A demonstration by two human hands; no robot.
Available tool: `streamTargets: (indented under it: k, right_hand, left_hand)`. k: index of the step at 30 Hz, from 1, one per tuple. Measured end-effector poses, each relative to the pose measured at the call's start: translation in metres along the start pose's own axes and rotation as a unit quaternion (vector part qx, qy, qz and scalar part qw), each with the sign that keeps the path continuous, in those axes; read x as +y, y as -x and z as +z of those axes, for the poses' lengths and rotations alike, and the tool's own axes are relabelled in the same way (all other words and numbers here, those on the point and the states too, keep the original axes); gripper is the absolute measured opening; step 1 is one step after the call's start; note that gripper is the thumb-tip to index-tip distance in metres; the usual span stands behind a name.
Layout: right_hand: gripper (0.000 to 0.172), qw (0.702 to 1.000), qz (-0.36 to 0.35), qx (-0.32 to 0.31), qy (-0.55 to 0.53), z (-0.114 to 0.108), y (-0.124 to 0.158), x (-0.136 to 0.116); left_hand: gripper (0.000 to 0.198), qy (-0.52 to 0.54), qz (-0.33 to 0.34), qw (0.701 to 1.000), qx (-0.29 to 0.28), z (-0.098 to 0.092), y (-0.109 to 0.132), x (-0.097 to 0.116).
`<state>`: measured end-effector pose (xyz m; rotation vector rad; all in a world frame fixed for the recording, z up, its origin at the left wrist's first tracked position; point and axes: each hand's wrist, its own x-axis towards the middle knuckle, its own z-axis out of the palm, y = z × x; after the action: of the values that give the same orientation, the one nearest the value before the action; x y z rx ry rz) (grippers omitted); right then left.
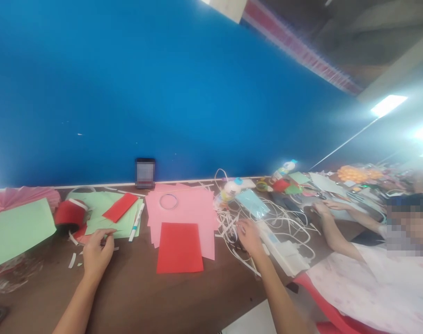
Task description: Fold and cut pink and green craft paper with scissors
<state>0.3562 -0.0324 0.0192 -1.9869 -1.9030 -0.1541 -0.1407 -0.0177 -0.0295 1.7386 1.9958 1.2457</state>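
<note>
My left hand (pixel 97 253) rests on the brown table (pixel 134 297) with its fingers curled near the edge of a stack of green paper sheets (pixel 107 218); whether they pinch a scrap is unclear. A red paper piece (pixel 120 207) lies on that green stack, with a marker pen (pixel 136 222) beside it. My right hand (pixel 249 236) reaches into a heap of white paper strips (pixel 232 227), fingers bent down among them. A red sheet (pixel 179 247) lies on pink sheets (pixel 183 208) between my hands.
A red paper roll (pixel 70 214) and a large green sheet (pixel 18 229) lie at left. A phone (pixel 145 173) leans on the blue wall. A tape ring (pixel 168 201) sits on the pink paper. A person in a light garment (pixel 364 283) works at right, beside a glue bottle (pixel 234 187).
</note>
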Motion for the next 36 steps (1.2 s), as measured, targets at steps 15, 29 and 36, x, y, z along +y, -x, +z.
streamTargets:
  k: [15, 29, 36]
  right_hand:
    - [0.020, 0.991, -0.091, -0.096, 0.005, 0.011, 0.012, -0.051]
    - [0.027, 0.991, 0.012, 0.070, 0.115, 0.029, 0.036, -0.064]
    - [0.040, 0.991, -0.115, -0.067, -0.030, 0.045, 0.067, -0.135]
  left_hand:
    - [0.018, 0.004, -0.011, 1.000, 0.001, 0.000, 0.000, 0.003]
    - [0.018, 0.002, 0.003, 1.000, -0.004, 0.000, -0.001, 0.002]
    - [0.019, -0.003, 0.001, 1.000, 0.021, -0.003, 0.002, 0.003]
